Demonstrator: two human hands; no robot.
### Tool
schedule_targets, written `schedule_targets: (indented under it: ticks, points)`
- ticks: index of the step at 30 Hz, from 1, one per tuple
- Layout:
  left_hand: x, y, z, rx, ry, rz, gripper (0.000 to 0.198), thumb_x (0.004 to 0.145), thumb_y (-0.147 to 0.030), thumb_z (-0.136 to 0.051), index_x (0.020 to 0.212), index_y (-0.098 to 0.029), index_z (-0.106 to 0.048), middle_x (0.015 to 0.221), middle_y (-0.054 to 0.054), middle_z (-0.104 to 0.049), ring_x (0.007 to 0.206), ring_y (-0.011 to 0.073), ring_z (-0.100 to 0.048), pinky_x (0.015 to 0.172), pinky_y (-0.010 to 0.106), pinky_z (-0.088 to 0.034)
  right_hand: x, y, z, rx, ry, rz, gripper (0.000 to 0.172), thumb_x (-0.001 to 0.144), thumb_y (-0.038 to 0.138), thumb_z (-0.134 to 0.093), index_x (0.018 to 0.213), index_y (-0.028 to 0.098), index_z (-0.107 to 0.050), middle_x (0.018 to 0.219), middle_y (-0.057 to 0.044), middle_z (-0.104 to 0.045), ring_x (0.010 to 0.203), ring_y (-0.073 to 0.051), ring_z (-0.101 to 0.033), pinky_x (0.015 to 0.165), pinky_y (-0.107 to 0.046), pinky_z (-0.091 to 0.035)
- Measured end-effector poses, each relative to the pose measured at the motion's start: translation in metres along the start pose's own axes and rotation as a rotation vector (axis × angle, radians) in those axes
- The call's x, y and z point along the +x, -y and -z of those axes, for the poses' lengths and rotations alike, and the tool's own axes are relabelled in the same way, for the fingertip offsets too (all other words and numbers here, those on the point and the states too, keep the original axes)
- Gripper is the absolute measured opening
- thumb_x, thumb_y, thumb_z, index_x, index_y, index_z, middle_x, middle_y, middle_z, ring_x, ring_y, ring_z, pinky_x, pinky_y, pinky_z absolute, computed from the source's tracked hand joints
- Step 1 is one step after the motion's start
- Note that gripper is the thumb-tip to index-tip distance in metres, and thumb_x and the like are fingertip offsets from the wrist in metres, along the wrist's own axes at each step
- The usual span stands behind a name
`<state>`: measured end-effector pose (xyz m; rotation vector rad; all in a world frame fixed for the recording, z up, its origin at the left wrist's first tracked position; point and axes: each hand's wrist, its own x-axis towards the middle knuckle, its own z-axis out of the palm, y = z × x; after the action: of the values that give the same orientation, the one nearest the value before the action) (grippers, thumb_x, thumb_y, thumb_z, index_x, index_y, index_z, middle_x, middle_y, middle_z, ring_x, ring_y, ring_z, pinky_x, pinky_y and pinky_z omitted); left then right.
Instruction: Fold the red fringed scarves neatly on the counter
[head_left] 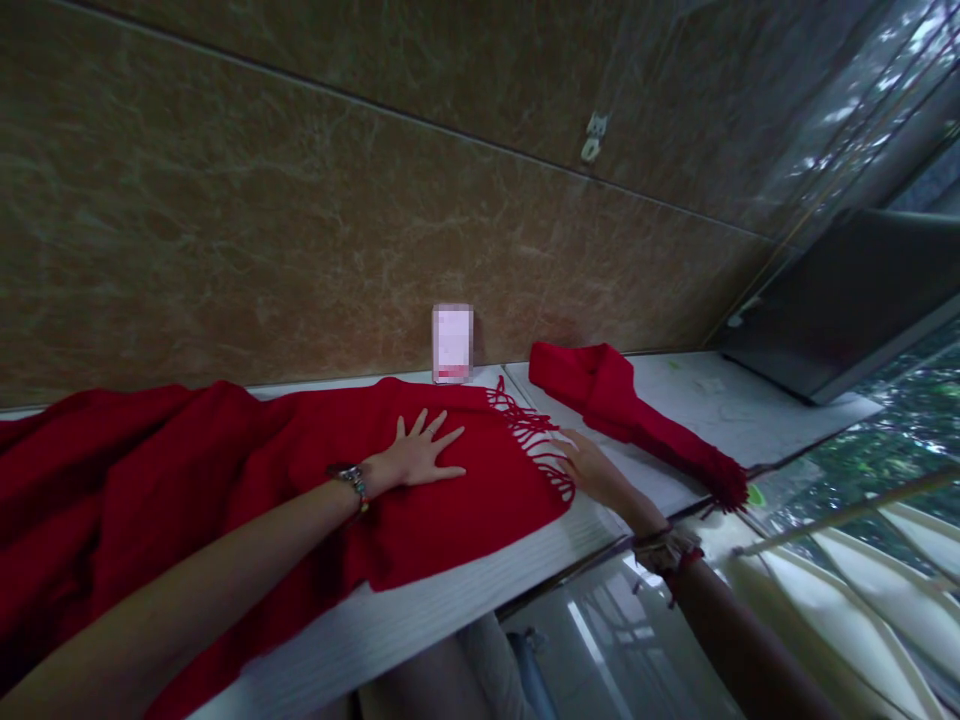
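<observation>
A wide red scarf (487, 490) with a fringed end is spread over a white surface (450, 610). Pressed flat on it, fingers spread, is my left hand (420, 452). At the scarf's fringe (541, 450), my right hand (589, 468) rests with its fingers stretched toward the red threads; some fingertips are partly hidden among them. On the left the cloth lies in loose folds. A second red piece, a folded scarf (600, 385) with a fringed end, lies beyond my right hand.
A small white and pink box (453, 345) stands against the brown marbled wall (300, 250). A dark panel-like object (847, 300) sits at the right end. White railings (862, 590) and a shiny tiled floor (592, 640) are lower right. A white hook (592, 140) is on the wall.
</observation>
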<state>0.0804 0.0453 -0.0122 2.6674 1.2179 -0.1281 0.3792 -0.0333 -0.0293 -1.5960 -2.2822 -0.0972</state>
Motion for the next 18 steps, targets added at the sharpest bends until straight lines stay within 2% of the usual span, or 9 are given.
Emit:
schedule_targets:
  ticks: [3,7,10,13,16,18]
  points:
    - [0.002,0.000,0.002,-0.014,0.053,0.017,0.082,0.070,-0.072,-0.038,0.138,-0.030,-0.018,0.147,0.009,-0.002,0.129,0.0424,0.002,0.094,0.067,-0.005,0.007,0.002,0.008,-0.004,0.008,0.019,0.026,0.082,0.016,-0.042,0.103,0.016,-0.057,0.106,-0.012,-0.056,0.103,-0.022,-0.050,0.090,-0.041,-0.041]
    - [0.000,0.003,0.006,-0.019,0.090,0.041,0.087,0.066,-0.074,-0.042,0.138,-0.031,-0.017,0.146,0.007,0.000,0.129,0.0412,0.005,0.095,0.066,-0.004,0.010,0.017,0.008,-0.012,0.200,0.109,0.023,0.081,0.011,-0.042,0.095,0.015,-0.059,0.096,-0.010,-0.060,0.093,-0.018,-0.053,0.085,-0.034,-0.043]
    - [0.000,0.006,0.008,-0.016,0.116,0.049,0.089,0.065,-0.074,-0.043,0.138,-0.031,-0.016,0.146,0.007,0.002,0.130,0.0403,0.006,0.096,0.065,-0.003,0.009,0.014,0.017,-0.132,0.285,0.003,0.027,0.078,0.005,-0.042,0.096,0.014,-0.060,0.097,-0.010,-0.060,0.092,-0.018,-0.054,0.083,-0.032,-0.043]
    - [0.000,0.008,0.007,-0.007,0.107,0.038,0.088,0.066,-0.074,-0.042,0.138,-0.031,-0.015,0.146,0.007,0.002,0.129,0.0399,0.007,0.095,0.065,-0.002,0.011,0.011,0.031,-0.207,0.290,-0.080,0.029,0.075,0.002,-0.042,0.093,0.013,-0.061,0.095,-0.011,-0.060,0.089,-0.019,-0.054,0.081,-0.031,-0.043]
    - [-0.002,0.008,0.006,0.010,0.083,0.027,0.086,0.068,-0.073,-0.040,0.138,-0.030,-0.016,0.146,0.008,0.001,0.130,0.0397,0.006,0.095,0.065,-0.004,0.016,0.022,0.034,-0.129,0.247,-0.001,0.028,0.073,0.003,-0.044,0.093,0.014,-0.060,0.095,-0.009,-0.059,0.092,-0.018,-0.053,0.082,-0.031,-0.042]
    - [-0.004,0.008,0.004,0.026,0.052,0.018,0.083,0.070,-0.071,-0.039,0.138,-0.029,-0.017,0.146,0.008,-0.002,0.130,0.0393,0.004,0.096,0.064,-0.005,0.018,0.029,0.029,-0.053,0.282,0.066,0.027,0.072,0.003,-0.046,0.092,0.015,-0.059,0.095,-0.008,-0.060,0.093,-0.017,-0.053,0.083,-0.029,-0.041]
